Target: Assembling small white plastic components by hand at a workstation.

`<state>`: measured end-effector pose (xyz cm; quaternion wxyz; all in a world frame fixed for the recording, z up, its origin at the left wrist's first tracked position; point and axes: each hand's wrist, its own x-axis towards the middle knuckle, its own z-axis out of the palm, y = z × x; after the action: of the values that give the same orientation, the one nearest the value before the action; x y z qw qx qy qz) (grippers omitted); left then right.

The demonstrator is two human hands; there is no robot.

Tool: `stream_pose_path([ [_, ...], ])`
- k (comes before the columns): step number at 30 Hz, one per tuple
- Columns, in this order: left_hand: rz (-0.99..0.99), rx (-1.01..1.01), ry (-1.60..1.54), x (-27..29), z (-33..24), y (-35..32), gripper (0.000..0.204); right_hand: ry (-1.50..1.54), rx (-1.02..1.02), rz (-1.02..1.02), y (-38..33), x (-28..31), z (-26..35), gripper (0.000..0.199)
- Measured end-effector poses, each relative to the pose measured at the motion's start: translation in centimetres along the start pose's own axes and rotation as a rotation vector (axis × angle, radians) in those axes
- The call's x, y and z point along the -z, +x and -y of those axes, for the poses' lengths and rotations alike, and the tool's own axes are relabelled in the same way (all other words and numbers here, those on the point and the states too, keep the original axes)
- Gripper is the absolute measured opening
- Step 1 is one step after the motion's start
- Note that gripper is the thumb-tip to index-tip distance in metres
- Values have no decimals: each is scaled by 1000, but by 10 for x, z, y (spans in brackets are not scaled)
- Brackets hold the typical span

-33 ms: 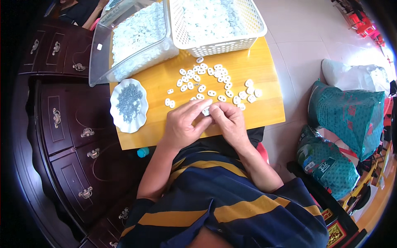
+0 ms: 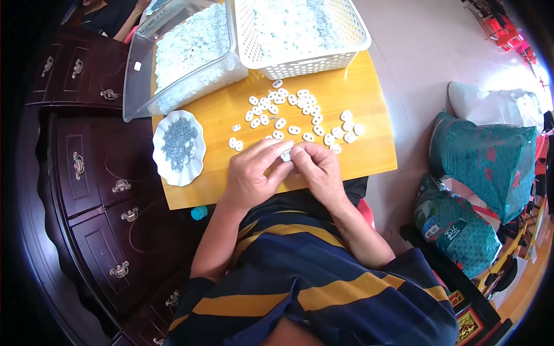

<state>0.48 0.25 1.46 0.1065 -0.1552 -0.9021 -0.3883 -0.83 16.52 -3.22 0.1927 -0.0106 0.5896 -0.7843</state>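
Note:
My left hand [image 2: 253, 174] pinches a small white oval plastic piece with two holes [image 2: 286, 155] between thumb and fingers, at the table's near side. My right hand [image 2: 318, 170] is closed on the same piece from the right, its thumb and forefinger meeting at the edge. The fingers partly cover it. Just beyond my hands lie several loose white two-holed pieces [image 2: 294, 130], spread over the wooden table [image 2: 213, 190]. A few thin dark metal bits [image 2: 273, 118] rest among them. To my left, a white wavy-rimmed dish [image 2: 198, 164] holds many small grey screw-like parts [image 2: 180, 141].
At the table's far side stand a clear plastic bin [image 2: 135, 95] and a white perforated basket [image 2: 306, 64], both full of white pieces. Dark drawers [image 2: 95, 199] border the left. Stuffed green bags [image 2: 482, 155] sit on the floor at right. Another person's arm [image 2: 130, 23] shows far left.

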Motion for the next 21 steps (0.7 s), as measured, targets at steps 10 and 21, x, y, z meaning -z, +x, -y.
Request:
stream_pose_path([
  [10, 73, 152, -101, -3, -6, 4, 27, 164, 292, -261, -2, 18, 19, 37],
  [21, 77, -33, 91, -79, -12, 13, 26, 82, 554, -347, 4, 32, 7, 39],
])
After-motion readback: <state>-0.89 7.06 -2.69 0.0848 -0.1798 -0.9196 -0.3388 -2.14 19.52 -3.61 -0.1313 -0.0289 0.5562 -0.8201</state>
